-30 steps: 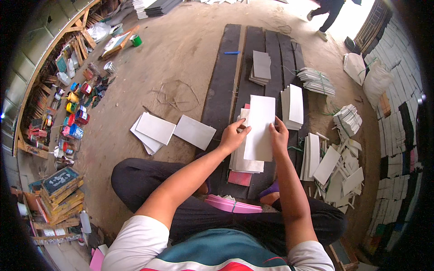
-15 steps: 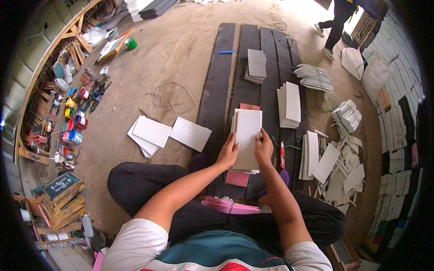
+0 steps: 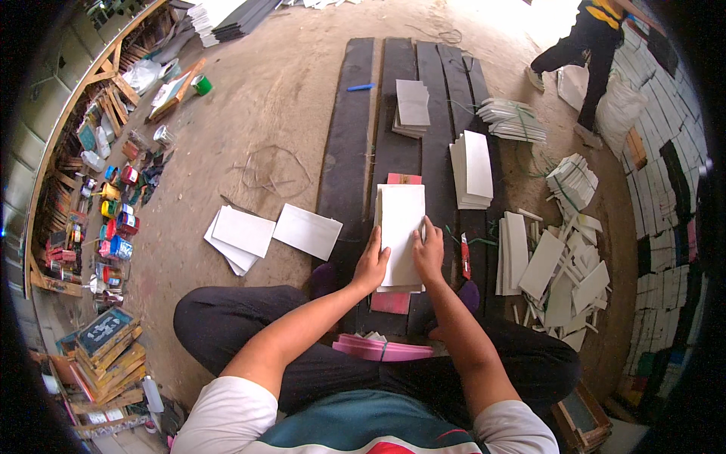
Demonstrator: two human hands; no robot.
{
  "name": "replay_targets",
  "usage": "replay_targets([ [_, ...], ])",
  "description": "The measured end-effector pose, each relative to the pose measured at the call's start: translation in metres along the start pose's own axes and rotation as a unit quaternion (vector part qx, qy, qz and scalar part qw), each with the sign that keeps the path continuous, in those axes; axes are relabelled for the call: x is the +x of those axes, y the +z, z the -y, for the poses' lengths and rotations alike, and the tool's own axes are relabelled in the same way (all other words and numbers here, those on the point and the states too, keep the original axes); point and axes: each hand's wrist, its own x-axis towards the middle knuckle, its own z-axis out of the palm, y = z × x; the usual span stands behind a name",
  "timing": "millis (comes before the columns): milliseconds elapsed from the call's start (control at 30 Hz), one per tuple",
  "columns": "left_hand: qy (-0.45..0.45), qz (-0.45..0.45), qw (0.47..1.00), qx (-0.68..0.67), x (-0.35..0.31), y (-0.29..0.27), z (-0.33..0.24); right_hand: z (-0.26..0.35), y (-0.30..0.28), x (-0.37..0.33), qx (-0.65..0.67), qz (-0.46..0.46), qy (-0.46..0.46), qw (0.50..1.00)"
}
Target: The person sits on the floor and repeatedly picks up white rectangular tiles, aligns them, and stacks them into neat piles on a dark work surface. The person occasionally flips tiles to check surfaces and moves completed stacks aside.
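A stack of white rectangular sheets [image 3: 402, 219] lies on a pink piece [image 3: 390, 303], which shows at both ends beneath it. My left hand [image 3: 372, 261] presses the stack's left edge, its fingers along the side. On the opposite edge, my right hand [image 3: 429, 251] grips with thumb and fingers, some fingertips resting over the top face. Between them the two hands hold the stack square. A red cutter knife [image 3: 465, 257] lies just right of my right hand. Bundled pink sheets [image 3: 378, 348] tied with green string rest by my lap.
Dark planks [image 3: 355, 151] run under the work, bearing other white stacks [image 3: 475, 170] and a blue object [image 3: 361, 87]. Loose white sheets [image 3: 308, 231] lie left; white offcuts [image 3: 571, 287] are heaped right. Paint pots [image 3: 121, 223] line the far left. A person [image 3: 586, 60] walks at upper right.
My right hand has shifted its fingers onto the stack's top edge, and my left hand has slid slightly nearer me. The person at upper right has stepped further right. The view has shifted slightly.
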Motion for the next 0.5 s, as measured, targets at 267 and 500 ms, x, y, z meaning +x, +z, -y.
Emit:
replay_targets([
  [267,0.048,-0.032,0.976,0.212,0.010,-0.016,-0.021,-0.006,-0.001,0.004,0.053,0.026,0.022,0.998],
  [500,0.204,0.199,0.831,0.478,0.077,-0.071,-0.098,-0.002,-0.006,0.041,0.064,0.002,0.028,0.998],
])
